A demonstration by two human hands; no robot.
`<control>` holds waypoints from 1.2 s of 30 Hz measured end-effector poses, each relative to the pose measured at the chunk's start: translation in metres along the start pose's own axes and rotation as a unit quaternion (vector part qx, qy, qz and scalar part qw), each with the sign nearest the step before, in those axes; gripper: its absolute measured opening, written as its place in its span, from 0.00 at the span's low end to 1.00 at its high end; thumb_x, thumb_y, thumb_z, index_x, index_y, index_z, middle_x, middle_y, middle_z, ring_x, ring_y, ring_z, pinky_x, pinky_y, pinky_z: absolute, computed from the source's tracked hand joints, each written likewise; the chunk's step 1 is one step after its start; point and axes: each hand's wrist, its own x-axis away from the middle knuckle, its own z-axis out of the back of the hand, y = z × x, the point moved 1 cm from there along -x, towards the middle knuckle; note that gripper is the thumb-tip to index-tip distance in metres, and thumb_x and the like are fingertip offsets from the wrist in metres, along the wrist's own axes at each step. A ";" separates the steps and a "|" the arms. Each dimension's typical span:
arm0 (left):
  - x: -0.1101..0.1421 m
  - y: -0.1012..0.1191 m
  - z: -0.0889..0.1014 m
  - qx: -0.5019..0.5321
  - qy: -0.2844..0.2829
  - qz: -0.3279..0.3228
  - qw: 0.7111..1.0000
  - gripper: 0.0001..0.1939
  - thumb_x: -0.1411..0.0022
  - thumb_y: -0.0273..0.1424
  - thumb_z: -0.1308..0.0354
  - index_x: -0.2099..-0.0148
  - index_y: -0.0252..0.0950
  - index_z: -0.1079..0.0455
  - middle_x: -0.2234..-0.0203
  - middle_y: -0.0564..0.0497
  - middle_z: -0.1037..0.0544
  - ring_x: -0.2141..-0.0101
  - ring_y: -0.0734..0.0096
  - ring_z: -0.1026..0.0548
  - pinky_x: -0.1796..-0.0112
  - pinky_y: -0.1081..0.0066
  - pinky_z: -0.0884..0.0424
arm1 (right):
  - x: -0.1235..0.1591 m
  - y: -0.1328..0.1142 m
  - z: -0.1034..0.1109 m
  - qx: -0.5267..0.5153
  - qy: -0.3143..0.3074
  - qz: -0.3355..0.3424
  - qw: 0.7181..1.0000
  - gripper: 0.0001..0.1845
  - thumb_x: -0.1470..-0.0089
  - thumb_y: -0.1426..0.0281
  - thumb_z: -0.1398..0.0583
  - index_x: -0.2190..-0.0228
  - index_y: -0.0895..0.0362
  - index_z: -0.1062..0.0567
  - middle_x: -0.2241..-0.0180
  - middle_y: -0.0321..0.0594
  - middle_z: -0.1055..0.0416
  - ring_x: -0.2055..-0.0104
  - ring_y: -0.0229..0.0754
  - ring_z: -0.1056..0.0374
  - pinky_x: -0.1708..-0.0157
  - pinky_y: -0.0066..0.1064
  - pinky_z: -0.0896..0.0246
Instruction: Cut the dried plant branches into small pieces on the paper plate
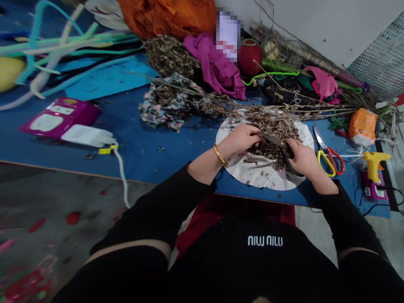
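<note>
My right hand is closed round the dark handles of a pair of scissors, whose blades point left toward my other hand. With its fingertips pinched together, my left hand is at the blade tips; whatever small piece it holds is too small to make out. Both hands are over a round white cloth on the blue table. A heap of dry brown leaf bits lies on that cloth, with scattered crumbs nearer me. Behind the heap stretch long dry stems.
Right of the cloth are red-and-yellow-handled scissors, an orange tissue pack and a yellow glue gun. A purple power strip package with a white cable lies left. Fabrics, including a magenta cloth, and a leaf pile line the back.
</note>
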 end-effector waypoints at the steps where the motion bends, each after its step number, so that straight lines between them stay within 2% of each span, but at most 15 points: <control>1: -0.001 -0.001 0.000 -0.004 0.001 -0.010 1.000 0.08 0.37 0.27 0.42 0.68 0.33 0.25 0.83 0.56 0.32 0.83 0.80 0.38 0.81 0.77 0.44 | 0.000 0.000 0.000 -0.005 0.002 0.002 1.000 0.26 0.39 0.64 0.48 0.43 0.58 0.29 0.50 0.52 0.25 0.58 0.51 0.28 0.65 0.36 0.40; 8: -0.002 -0.004 0.000 0.021 -0.012 -0.019 1.000 0.08 0.37 0.27 0.44 0.69 0.34 0.26 0.84 0.58 0.36 0.82 0.80 0.41 0.79 0.76 0.47 | 0.000 0.004 0.000 -0.030 0.020 0.006 0.999 0.27 0.41 0.62 0.47 0.43 0.58 0.29 0.49 0.52 0.26 0.57 0.52 0.28 0.63 0.37 0.39; 18: -0.001 -0.002 -0.002 0.023 -0.026 0.001 0.999 0.10 0.35 0.27 0.43 0.70 0.34 0.28 0.84 0.57 0.36 0.82 0.79 0.40 0.78 0.76 0.47 | 0.000 0.003 0.002 -0.021 0.001 0.009 1.000 0.28 0.43 0.63 0.46 0.43 0.59 0.30 0.50 0.53 0.26 0.56 0.52 0.28 0.63 0.37 0.40; 29: 0.004 0.003 -0.002 0.048 -0.016 0.019 0.999 0.11 0.35 0.27 0.44 0.71 0.34 0.28 0.84 0.59 0.40 0.83 0.80 0.42 0.80 0.76 0.48 | -0.001 0.001 0.000 -0.007 -0.025 0.004 1.000 0.25 0.39 0.66 0.49 0.44 0.60 0.30 0.50 0.55 0.24 0.57 0.52 0.27 0.63 0.36 0.40; 32: 0.005 0.004 -0.003 0.048 -0.043 0.029 0.998 0.09 0.35 0.28 0.43 0.70 0.34 0.27 0.84 0.59 0.39 0.85 0.80 0.42 0.82 0.75 0.48 | -0.001 0.000 -0.001 0.001 -0.027 0.003 1.000 0.23 0.39 0.67 0.49 0.45 0.59 0.29 0.52 0.53 0.24 0.57 0.51 0.27 0.63 0.35 0.41; 36: 0.007 0.007 -0.006 0.029 -0.075 0.047 0.996 0.11 0.35 0.30 0.41 0.71 0.35 0.27 0.85 0.58 0.38 0.86 0.80 0.42 0.84 0.74 0.48 | 0.000 -0.001 -0.003 0.002 -0.003 0.010 1.000 0.26 0.39 0.66 0.48 0.42 0.58 0.30 0.52 0.52 0.24 0.59 0.51 0.28 0.65 0.35 0.41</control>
